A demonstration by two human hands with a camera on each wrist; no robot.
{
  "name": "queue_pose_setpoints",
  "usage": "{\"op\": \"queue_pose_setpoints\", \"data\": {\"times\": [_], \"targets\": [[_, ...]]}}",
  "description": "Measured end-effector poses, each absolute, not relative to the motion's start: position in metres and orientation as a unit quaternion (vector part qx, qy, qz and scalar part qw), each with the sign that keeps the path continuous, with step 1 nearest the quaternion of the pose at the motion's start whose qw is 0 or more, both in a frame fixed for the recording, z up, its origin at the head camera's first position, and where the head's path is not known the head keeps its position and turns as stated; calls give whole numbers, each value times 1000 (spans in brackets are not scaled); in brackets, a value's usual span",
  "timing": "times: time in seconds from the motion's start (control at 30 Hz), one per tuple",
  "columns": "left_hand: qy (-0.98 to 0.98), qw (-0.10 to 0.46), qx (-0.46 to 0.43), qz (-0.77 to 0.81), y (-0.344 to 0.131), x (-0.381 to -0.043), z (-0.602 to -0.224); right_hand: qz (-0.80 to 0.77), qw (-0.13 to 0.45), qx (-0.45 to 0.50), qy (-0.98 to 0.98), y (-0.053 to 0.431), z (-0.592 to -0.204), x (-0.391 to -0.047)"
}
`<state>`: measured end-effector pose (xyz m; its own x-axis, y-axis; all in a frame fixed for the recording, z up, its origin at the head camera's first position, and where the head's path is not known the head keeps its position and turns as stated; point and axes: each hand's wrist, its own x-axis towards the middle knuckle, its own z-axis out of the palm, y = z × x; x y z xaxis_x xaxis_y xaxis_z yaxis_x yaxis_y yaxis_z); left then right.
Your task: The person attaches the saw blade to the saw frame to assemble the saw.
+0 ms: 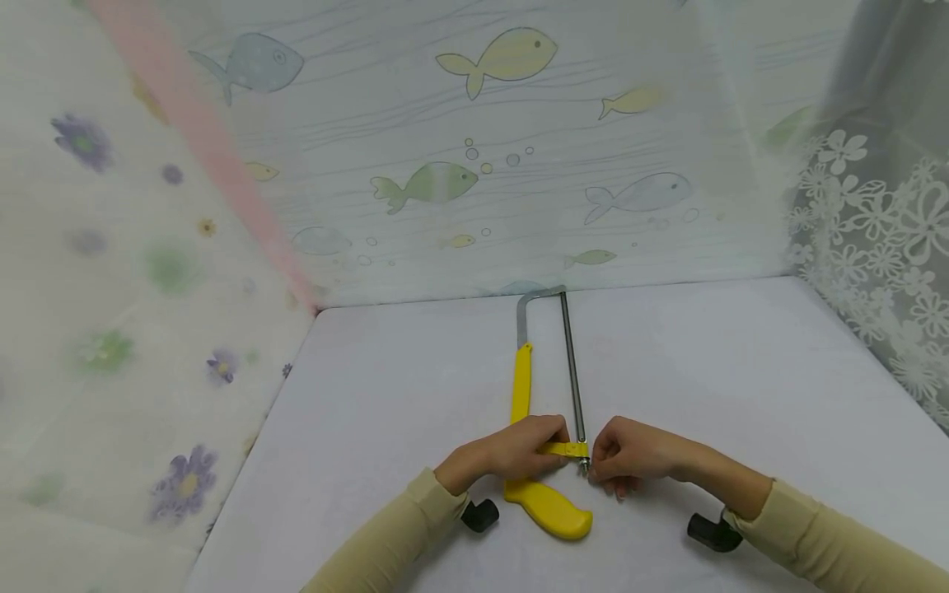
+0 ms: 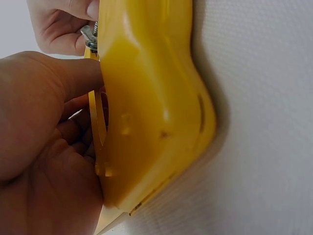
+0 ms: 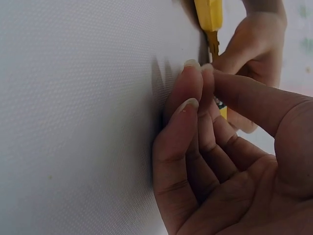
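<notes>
A hacksaw (image 1: pixel 522 383) with a yellow frame and handle lies on the white table, its blade (image 1: pixel 571 362) to the right of the frame. My left hand (image 1: pixel 522 449) grips the yellow frame just above the handle (image 1: pixel 552 511), its fingers curled at the yellow arm (image 1: pixel 574 450) that carries the blade's near end. At that end sits a small metal wing nut (image 2: pixel 89 36) on a threaded screw. My right hand (image 1: pixel 638 453) is at it, with thumb and fingers bent in a pinch; in the right wrist view its fingers (image 3: pixel 183 93) mostly hide the nut.
White cloth covers the table (image 1: pixel 400 362). A curtain printed with fish (image 1: pixel 515 53) hangs behind it, a flowered curtain (image 1: pixel 104 354) on the left and lace (image 1: pixel 875 214) on the right. Black wrist mounts (image 1: pixel 714 532) sit under both sleeves.
</notes>
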<state>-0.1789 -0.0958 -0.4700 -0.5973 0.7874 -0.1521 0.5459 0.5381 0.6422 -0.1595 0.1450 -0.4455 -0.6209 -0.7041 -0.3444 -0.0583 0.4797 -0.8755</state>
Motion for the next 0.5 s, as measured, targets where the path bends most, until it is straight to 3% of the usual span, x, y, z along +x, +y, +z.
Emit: {"op": "queue_pose_setpoints", "data": {"times": [0.5], "targets": [[851, 223, 385, 279, -95, -178, -468, -444, 369, -223, 786, 140, -447, -159]]}}
